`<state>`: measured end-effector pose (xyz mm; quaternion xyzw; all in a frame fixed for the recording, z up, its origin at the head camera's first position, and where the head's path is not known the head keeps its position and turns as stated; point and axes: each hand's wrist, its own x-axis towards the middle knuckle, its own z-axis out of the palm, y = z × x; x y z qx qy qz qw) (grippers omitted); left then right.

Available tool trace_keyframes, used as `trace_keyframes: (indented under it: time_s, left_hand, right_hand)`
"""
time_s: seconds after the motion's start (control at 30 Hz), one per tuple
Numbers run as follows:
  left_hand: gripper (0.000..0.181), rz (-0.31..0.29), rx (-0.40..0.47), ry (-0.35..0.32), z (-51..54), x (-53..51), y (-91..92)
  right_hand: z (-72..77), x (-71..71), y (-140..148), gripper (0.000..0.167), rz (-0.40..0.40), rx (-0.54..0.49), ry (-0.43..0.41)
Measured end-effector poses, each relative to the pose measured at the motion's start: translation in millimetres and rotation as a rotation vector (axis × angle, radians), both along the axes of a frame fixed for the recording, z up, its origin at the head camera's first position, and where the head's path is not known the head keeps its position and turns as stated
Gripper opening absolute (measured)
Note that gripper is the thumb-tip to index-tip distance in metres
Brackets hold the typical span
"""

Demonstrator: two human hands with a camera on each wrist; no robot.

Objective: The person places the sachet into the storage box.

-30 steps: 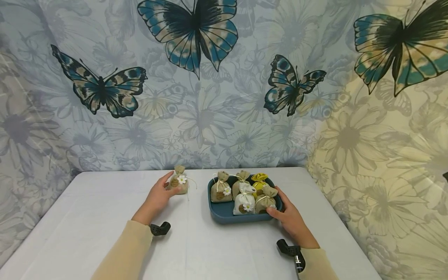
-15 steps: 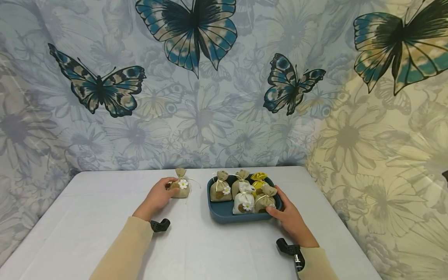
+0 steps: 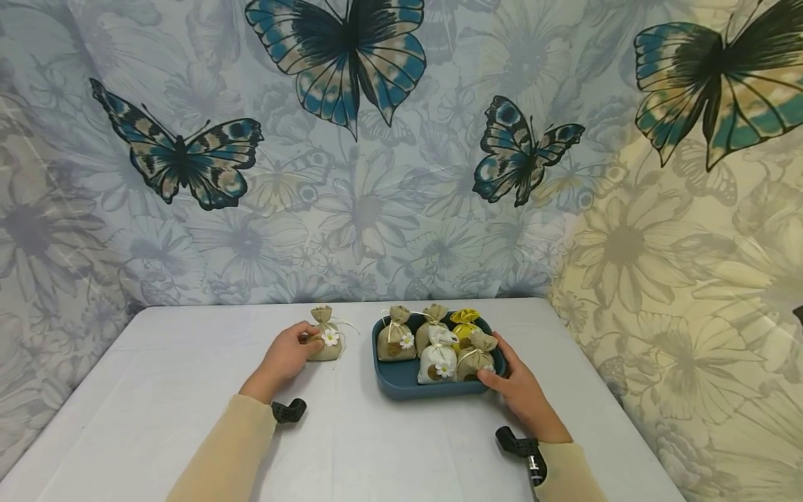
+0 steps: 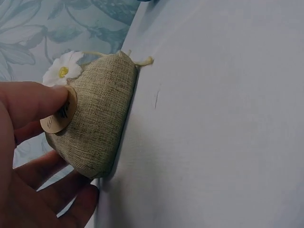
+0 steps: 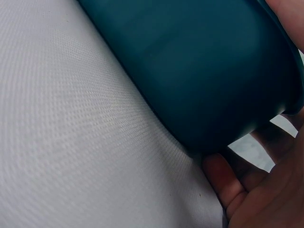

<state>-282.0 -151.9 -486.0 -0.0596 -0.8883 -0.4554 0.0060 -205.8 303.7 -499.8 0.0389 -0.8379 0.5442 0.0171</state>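
On the left part of the table stands a beige drawstring sachet (image 3: 326, 346) with a white daisy and a round tag. My left hand (image 3: 287, 355) holds it between thumb and fingers; in the left wrist view the thumb presses the tag (image 4: 61, 116) and the sachet's base meets the cloth. My right hand (image 3: 523, 394) grips the right end of a blue tray (image 3: 401, 390), thumb over the rim. Inside the tray are a white sachet (image 3: 437, 364), a yellow sachet (image 3: 465, 328) and several beige sachets (image 3: 396, 340). The right wrist view shows the tray's outer wall (image 5: 199, 71).
A white cloth covers the table (image 3: 351, 446). Behind it hangs a butterfly-print backdrop (image 3: 370, 230), close to the table's far edge. Black wrist mounts (image 3: 288, 411) stick out at both sleeves. The tray's front left corner has bare floor.
The beige sachet in my left hand has come down and slightly nearer to me, and now stands on the table. My right hand and the tray have stayed in place.
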Motion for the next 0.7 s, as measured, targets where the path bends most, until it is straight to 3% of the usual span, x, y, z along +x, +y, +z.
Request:
trace_keyframes:
  time_s: [0.23, 0.4, 0.7]
  left_hand:
    - [0.019, 0.008, -0.020, 0.032, -1.6, 7.5, 1.2]
    - [0.019, 0.024, -0.017, 0.013, -2.3, 13.9, 3.9]
    - [0.031, 0.040, 0.012, 0.057, -10.0, 18.9, 6.0]
  right_hand:
    - [-1.5, -0.6, 0.3, 0.090, 0.002, -0.007, 0.009]
    - [-2.9, -1.0, 0.9, 0.090, 0.007, -0.023, 0.031]
    - [-4.5, -2.4, 1.8, 0.090, 0.007, -0.015, 0.040]
